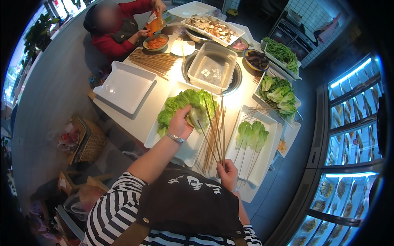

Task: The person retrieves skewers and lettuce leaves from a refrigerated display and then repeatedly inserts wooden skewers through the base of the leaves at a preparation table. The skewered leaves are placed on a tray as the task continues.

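My left hand (181,123) grips a lettuce leaf (194,115) by its pale base, over a white tray (187,150) heaped with more green lettuce (169,113). Several long bamboo skewers (219,135) fan upward from my right hand (227,172), which is closed around their lower ends. One of these skewers slants left, its tip close to the leaf's base; whether it pierces the leaf I cannot tell. Beneath them, loose skewers (210,150) lie between the two trays. In the right-hand white tray (261,166), skewered lettuce leaves (252,135) rest side by side.
Across the table a person (123,33) tips an orange bag (155,23) over a bowl (156,42). A clear plastic tub (212,66) sits in a metal basin. At left is a white tray (126,86); leafy greens (278,95) stand at right. A lit display fridge (347,135) lines the right.
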The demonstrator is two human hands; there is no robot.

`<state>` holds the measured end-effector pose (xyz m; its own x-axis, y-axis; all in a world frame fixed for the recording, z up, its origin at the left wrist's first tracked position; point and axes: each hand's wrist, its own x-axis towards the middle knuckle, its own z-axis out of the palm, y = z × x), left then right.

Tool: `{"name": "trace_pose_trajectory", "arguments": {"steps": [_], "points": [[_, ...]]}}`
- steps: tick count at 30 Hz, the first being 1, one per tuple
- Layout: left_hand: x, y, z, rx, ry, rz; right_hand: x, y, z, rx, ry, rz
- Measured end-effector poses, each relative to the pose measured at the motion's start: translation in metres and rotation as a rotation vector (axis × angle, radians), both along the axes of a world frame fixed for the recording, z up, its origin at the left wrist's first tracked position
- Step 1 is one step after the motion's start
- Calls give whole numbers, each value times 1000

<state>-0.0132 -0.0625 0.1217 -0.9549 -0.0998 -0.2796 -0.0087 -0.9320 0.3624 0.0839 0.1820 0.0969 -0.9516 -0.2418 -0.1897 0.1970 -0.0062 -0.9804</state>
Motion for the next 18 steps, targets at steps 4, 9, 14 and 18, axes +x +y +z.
{"name": "trace_pose_trajectory", "arguments": {"steps": [4,9,14,18], "points": [[-2,-1,-2,0,-10,-65,-3,0,2,2,-7,1],[0,7,-3,4,-37,-38,-9,-5,-1,27,25,12],[-1,17,2,-153,13,58,-10,-11,5,-50,-74,0],[1,17,-8,-308,62,82,-13,-12,14,-35,-114,14]]}}
